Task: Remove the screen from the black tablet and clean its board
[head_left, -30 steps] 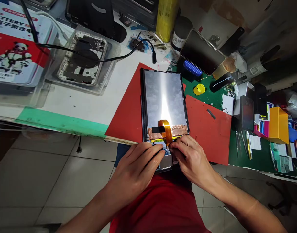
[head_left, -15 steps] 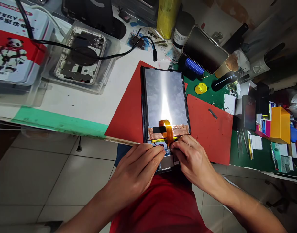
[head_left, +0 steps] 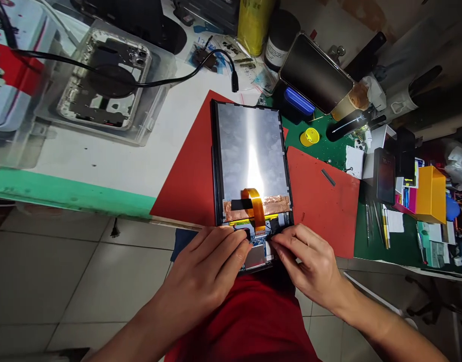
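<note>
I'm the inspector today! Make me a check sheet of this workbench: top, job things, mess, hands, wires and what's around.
Surface: red mat on a white and green bench.
Job's things: opened device with an orange ribbon.
Clutter: yellow tub, opened phone in a clear box.
Hands: left hand and right hand both at the device's near end; grip unclear.
Cables: black cable crosses over the opened phone.
Surroundings: tiled floor.

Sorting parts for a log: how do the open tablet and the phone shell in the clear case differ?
Place: the open tablet has the left hand and right hand at its near end; the phone shell sits in a clear case.
Look: the tablet shows a silvery panel and orange ribbon; the phone shell, a black disc.
Both show their insides.
</note>
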Available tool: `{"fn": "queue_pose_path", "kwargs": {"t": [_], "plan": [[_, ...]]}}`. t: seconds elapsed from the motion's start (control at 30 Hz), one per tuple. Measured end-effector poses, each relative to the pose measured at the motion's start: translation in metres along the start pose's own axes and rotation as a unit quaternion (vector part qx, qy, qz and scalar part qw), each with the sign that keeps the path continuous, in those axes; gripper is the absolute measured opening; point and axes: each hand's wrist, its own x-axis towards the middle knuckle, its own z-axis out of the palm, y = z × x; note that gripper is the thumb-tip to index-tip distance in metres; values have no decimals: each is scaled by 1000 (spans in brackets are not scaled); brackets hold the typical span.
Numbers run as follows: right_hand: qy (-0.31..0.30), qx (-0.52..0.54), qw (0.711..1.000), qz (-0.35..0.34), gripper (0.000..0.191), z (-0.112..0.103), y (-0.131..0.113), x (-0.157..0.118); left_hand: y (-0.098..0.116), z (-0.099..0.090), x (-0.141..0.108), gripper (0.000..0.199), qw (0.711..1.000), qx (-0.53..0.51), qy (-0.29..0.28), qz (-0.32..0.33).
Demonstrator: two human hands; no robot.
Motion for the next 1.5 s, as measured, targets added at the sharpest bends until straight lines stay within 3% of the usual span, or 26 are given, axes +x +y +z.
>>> {"fn": "queue_pose_path", "kwargs": {"t": [0.07, 0.17, 0.8, 1.2, 1.5], "plan": [[-12, 87, 993, 74, 21, 0, -5, 5, 1, 0, -1, 26, 1000, -2, -8, -11], [-32, 138, 983, 116, 19, 2, -8, 15, 2, -2, -4, 23, 999, -5, -30, -24], [-89, 52, 989, 111, 19, 9, -14, 29, -1, -7, -3, 22, 998, -35, -16, -42], [-144, 15, 976, 165, 23, 8, -20, 39, -1, -7, -3, 23, 998, -33, -20, -40], [-125, 7, 981, 148, 26, 9, -22, 33, -1, -9, -1, 25, 998, -32, -23, -41]]}}
